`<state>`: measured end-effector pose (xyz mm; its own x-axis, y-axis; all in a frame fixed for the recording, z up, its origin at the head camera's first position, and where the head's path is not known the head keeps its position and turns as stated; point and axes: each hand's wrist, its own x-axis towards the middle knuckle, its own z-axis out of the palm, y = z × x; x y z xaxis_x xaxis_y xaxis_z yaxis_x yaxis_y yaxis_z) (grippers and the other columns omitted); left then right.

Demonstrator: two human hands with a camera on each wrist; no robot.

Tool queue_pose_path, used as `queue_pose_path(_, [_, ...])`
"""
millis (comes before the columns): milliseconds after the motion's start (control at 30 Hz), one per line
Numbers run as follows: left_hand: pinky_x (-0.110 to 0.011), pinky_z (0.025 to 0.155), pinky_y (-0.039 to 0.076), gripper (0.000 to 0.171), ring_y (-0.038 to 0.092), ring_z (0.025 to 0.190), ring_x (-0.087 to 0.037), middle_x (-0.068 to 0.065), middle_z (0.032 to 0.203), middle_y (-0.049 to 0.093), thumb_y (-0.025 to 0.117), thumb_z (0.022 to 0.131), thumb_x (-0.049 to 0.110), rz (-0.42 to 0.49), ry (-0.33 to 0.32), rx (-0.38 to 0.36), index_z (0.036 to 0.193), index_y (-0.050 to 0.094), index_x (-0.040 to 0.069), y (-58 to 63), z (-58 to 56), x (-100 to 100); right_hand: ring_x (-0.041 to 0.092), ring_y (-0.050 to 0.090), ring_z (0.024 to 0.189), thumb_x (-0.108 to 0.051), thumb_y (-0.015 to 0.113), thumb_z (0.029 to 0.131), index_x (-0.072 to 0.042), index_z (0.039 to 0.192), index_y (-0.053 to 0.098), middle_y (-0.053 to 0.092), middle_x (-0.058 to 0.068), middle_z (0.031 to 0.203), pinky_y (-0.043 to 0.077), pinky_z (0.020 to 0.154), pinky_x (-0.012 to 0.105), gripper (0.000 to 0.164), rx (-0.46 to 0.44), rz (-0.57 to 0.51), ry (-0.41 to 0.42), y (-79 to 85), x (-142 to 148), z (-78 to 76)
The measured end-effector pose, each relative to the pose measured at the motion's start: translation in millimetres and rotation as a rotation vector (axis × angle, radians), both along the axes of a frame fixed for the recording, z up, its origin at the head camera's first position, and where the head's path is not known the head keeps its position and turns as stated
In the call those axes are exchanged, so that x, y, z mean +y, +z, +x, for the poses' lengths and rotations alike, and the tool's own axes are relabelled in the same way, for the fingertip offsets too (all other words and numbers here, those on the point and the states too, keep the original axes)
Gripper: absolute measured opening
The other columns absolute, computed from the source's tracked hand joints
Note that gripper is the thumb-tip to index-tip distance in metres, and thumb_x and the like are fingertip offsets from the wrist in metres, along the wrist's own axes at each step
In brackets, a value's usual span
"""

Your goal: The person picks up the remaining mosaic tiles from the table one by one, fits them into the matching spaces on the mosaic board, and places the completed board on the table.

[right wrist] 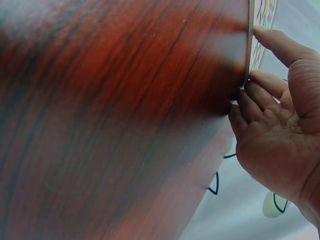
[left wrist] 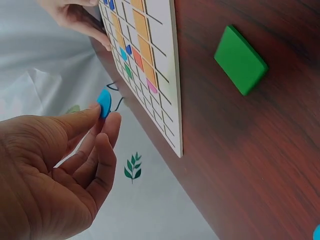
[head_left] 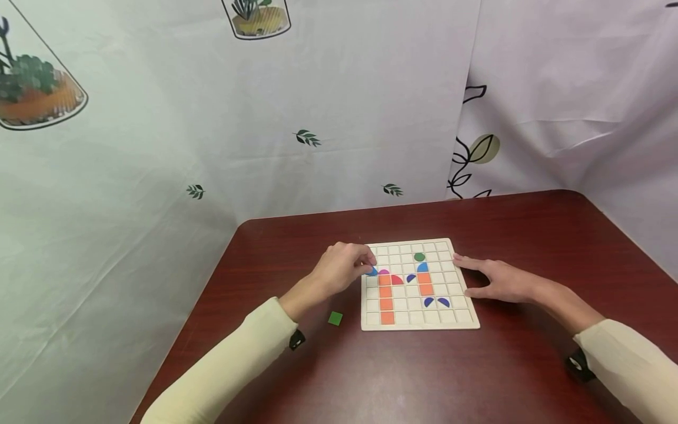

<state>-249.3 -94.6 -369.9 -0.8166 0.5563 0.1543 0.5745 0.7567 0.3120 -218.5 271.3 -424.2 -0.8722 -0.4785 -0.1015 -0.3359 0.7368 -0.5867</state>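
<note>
Between thumb and fingertips, my left hand [head_left: 343,266] pinches a light blue tile [left wrist: 104,102] with a curved edge, over the left edge of a pale grid board [head_left: 461,318]. A column of several orange squares [head_left: 386,291] stands near the board's left side, topped by a pink piece [head_left: 384,272] beside a red quarter circle [head_left: 396,280]. Farther right, two more orange squares sit under a blue quarter circle [head_left: 422,268] and a green circle [head_left: 419,257]. My right hand [head_left: 500,281] touches the board's right edge, thumb and fingers extended.
A green square tile [head_left: 335,318] lies on the dark red wooden table [head_left: 413,377], left of the board. Dark blue half circles [head_left: 444,302] lie on the grid. At the left wrist view's lower right corner shows part of a blue piece [left wrist: 317,234]. Patterned cloth [head_left: 344,106] hangs behind.
</note>
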Motion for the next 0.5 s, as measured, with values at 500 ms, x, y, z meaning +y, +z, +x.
queue_pose_path(500, [-0.025,0.073,0.05,0.008,0.068,0.084,-0.002,0.01,0.089,0.077,0.085,0.093,0.016,0.014,-0.063,-0.06,0.097,0.078,0.019,-10.3,6.4,23,0.051,0.037,0.148,-0.044,0.08,0.094,-0.005,0.163,0.039,0.032,0.024,0.168,0.039,0.111,0.067,0.089,-0.002,-0.002,0.004,0.0,-1,-0.2])
